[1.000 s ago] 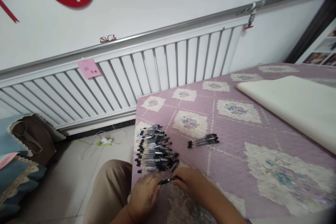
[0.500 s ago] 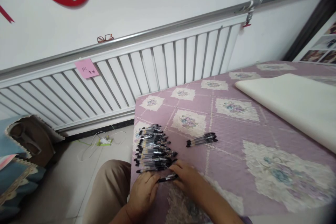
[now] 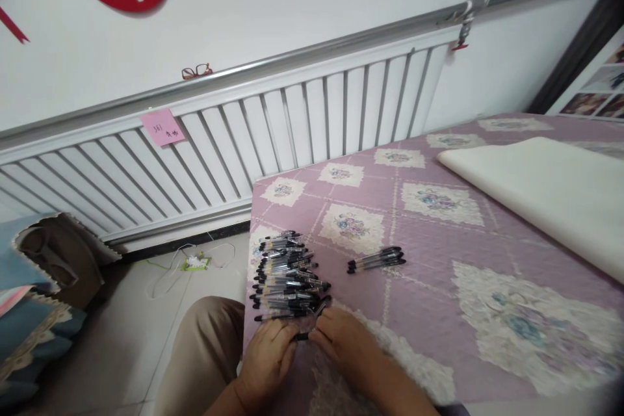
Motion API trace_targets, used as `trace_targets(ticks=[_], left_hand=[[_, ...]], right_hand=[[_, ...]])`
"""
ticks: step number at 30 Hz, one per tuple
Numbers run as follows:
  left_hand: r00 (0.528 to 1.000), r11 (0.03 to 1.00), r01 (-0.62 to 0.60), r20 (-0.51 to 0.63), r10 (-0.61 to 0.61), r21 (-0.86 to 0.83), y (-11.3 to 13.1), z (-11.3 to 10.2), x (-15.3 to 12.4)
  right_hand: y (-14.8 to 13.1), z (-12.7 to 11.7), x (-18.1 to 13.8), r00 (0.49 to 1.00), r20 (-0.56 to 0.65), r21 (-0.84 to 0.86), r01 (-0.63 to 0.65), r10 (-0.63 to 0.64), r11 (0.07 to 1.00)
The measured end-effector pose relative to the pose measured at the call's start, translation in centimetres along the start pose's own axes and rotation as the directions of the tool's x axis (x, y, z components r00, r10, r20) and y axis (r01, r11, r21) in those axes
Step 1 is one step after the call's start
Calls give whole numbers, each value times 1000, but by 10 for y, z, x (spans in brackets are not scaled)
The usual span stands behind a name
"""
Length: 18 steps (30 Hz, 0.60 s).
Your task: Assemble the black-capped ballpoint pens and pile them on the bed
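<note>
My left hand [image 3: 267, 357] and my right hand [image 3: 341, 340] meet at the near edge of a bed covered in a purple flowered quilt [image 3: 439, 240]. Both pinch one black pen [image 3: 303, 336] between their fingertips, held level just above the quilt. Right beyond the hands lies a large heap of black-and-clear pens [image 3: 287, 278], several deep. A small separate group of pens [image 3: 376, 260] lies further right on the quilt, apart from the hands.
A folded white sheet [image 3: 546, 195] lies at the far right of the bed. A white radiator [image 3: 219, 143] with a pink note [image 3: 162, 127] and red glasses [image 3: 195, 71] lines the wall. My knee [image 3: 205, 344] and a tiled floor with cables [image 3: 190, 263] are to the left.
My right hand has slid left along the pen, closer to my left hand, and less of the pen shows between them. The pen heaps have not moved.
</note>
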<state>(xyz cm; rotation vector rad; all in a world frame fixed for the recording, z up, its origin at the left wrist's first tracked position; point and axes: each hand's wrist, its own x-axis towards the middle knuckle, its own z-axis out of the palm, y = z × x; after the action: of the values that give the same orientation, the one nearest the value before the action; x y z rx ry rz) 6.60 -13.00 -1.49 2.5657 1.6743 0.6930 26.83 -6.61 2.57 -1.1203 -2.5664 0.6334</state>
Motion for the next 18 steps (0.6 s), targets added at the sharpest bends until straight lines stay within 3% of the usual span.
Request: trace_targets(ticks=[18], left_hand=[[996,997,67,61,-64,-40,3,-5,3]], right_hand=[[-4,-6,1,1000,9,246,-23,21,969]])
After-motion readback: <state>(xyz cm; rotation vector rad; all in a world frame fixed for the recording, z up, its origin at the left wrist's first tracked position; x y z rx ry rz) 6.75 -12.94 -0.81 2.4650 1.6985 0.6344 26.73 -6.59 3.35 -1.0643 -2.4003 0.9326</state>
